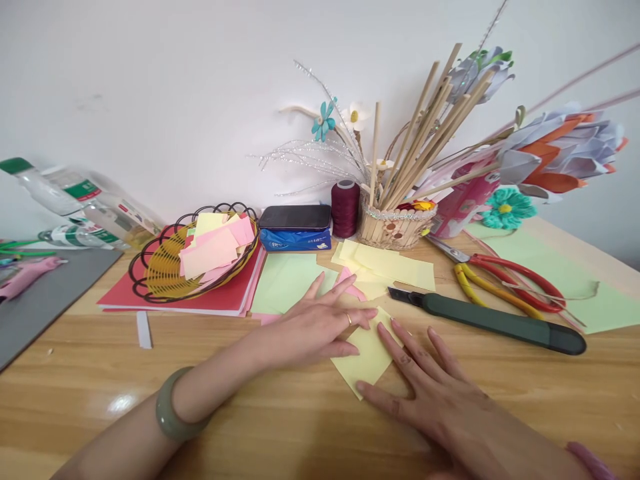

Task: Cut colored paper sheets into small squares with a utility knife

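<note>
A yellow piece of paper (pixel 364 360) lies on the wooden table in front of me, set at an angle. My left hand (pixel 315 323), with a ring on one finger and a green bangle at the wrist, reaches over its left side with fingers spread. From the right, my right hand (pixel 430 390) rests its outstretched fingertips on the paper's right and near edges. Just beyond are a pink paper piece (pixel 354 288) and several yellow paper strips (pixel 400 267). A green utility knife (pixel 490 320) lies right of the paper, its blade pointing left.
A woven basket (pixel 163 267) of paper pieces sits on red paper (pixel 120 297). Behind stand a phone (pixel 296 217) on a blue tissue pack (pixel 295 240), a maroon thread spool (pixel 345 210) and a stick-filled basket (pixel 393 227). Scissors (pixel 520 277) lie right; plastic bottles (pixel 95 207) left.
</note>
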{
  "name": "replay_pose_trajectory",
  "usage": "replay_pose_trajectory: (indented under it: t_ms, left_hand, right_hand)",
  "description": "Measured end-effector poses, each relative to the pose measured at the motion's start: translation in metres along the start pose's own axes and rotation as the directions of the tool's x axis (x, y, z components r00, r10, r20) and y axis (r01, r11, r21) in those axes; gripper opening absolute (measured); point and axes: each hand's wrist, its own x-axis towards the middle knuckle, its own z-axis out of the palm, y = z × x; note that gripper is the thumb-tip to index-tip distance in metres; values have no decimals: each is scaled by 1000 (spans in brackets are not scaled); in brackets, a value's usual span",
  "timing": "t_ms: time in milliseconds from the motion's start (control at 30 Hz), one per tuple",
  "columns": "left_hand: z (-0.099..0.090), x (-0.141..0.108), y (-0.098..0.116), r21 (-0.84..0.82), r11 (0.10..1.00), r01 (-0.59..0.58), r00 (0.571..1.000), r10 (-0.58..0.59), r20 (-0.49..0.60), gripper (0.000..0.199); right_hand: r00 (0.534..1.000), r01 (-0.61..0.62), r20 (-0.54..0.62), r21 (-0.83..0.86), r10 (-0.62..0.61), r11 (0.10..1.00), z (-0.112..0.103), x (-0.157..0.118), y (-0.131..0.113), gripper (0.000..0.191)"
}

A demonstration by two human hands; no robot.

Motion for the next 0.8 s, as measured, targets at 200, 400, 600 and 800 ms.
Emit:
replay_pose_trajectory:
  t_ms: [200, 400, 600, 800]
  left_hand:
    - [1, -2, -2, -17, 999, -28, 1000, 28, 0, 65]
    - [-3, 1, 2, -1, 1000, 12, 998, -12, 60, 58]
    - [1, -4, 9, 91, 991, -102, 995, 100, 22, 36]
    - [15, -18, 31, 272, 937, -220, 974, 225, 14, 38]
  right_hand:
    - [1000, 10, -16, -73, -11, 997, -5, 2, -3, 103]
    - [998, 53, 29, -152, -49, 987, -12, -7, 12, 96]
    - [1000, -15, -25, -259, 9, 966, -8, -20, 21, 96]
    - [996, -86, -45, -242, 77, 967, -7, -21, 22, 85]
